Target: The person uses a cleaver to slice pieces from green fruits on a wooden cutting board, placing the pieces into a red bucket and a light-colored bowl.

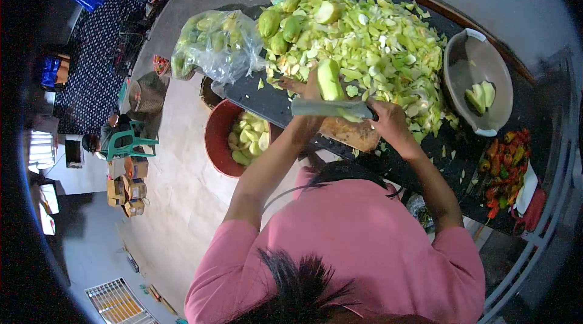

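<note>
My left hand (pixel 306 86) steadies a peeled pale green fruit or vegetable (pixel 329 80) from its left side. In my right hand (pixel 390 122) is the dark handle of a broad-bladed knife (pixel 332 108). The blade lies crosswise at the near end of the peeled piece, over my left wrist in this view; I cannot tell whether it touches the piece. Below it is a worn wooden cutting board (pixel 353 135), partly hidden by the blade. A large heap of green peelings (pixel 382 46) spreads just beyond my hands.
Whole green fruits (pixel 269 23) and a filled clear plastic bag (pixel 223 44) lie left of the heap. Right are a grey basin (pixel 455 64) with cut pieces and a pile of peppers (pixel 504 164). A red tub (pixel 218 142) stands below the table's left edge. A person (pixel 109 135) sits farther left.
</note>
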### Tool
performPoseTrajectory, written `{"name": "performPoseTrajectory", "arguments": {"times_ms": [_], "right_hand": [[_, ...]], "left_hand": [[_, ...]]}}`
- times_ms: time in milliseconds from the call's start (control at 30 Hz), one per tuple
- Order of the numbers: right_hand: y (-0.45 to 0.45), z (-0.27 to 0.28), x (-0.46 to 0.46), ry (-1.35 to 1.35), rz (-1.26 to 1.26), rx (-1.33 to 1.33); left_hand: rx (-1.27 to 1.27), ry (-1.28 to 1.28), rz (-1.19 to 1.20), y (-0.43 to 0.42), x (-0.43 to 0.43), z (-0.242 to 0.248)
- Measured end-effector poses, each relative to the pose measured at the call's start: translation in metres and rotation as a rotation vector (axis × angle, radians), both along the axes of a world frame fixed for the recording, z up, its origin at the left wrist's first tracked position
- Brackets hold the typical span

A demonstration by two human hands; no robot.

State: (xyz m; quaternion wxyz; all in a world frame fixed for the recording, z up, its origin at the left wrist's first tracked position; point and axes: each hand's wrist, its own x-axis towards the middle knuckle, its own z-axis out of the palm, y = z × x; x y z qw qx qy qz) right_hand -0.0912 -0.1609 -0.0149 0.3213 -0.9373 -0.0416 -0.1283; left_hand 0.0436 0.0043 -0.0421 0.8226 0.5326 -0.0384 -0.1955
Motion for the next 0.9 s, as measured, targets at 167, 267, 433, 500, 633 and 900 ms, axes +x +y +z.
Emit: {"name": "performPoseTrajectory", "arguments": {"times_ms": [167,267,433,500,633,900], "right_hand": [[0.004,-0.005,0.006,-0.069,0.025,-0.032],[0.006,-0.002,0.011,-0.082,0.003,-0.087],[0.008,0.007,0.017,-0.161,0.009,-0.038],[0.009,0.006,0.019,-0.137,0.004,-0.062],[-0.003,-0.009,0.028,-0.017,-0.096,-0.098],[-0.028,-0.028,0.023,0.054,-0.214,-0.090]], "left_hand": [[-0.220,0.408,-0.073,-0.001,0.003,0.010],[-0.081,0.095,-0.164,0.002,0.004,0.003],[0.036,-0.008,-0.141,0.002,0.006,0.009],[-0.032,0.068,-0.101,-0.001,0.008,0.013],[-0.351,0.510,-0.015,-0.007,0.003,0.038],[-0.533,0.556,-0.173,0.000,0.005,0.010]]}}
